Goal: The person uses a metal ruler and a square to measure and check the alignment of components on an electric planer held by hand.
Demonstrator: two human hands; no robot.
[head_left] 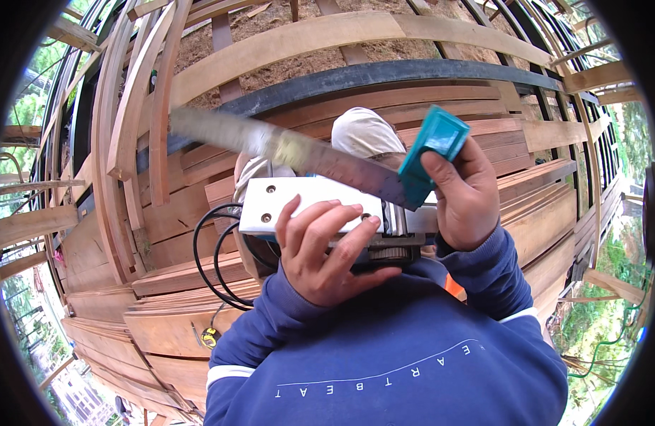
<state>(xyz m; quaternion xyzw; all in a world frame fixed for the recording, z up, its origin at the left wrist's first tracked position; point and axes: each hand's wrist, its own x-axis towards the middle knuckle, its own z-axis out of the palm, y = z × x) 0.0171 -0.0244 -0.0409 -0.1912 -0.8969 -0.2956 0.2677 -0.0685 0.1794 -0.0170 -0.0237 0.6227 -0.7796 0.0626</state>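
Observation:
A handsaw [327, 160] with a long metal blade and a teal handle is in my right hand [461, 195], whose fingers are closed round the handle. Its blade points to the far left across my knees, and its tip is blurred. Beneath the blade is a white boxy device [299, 202] with screws in its top. My left hand [326, 245] is over the near edge of this device with its fingers spread. I cannot tell whether the fingertips touch the device.
Black cables [203, 255] loop out from the white device's left side. Stacked wooden planks [171, 319] lie around me. Upright boards [128, 142] lean at the left. A dark beam [384, 74] and a curved pale beam [292, 46] cross ahead, over earth. A yellow tape measure [210, 337] sits at the lower left.

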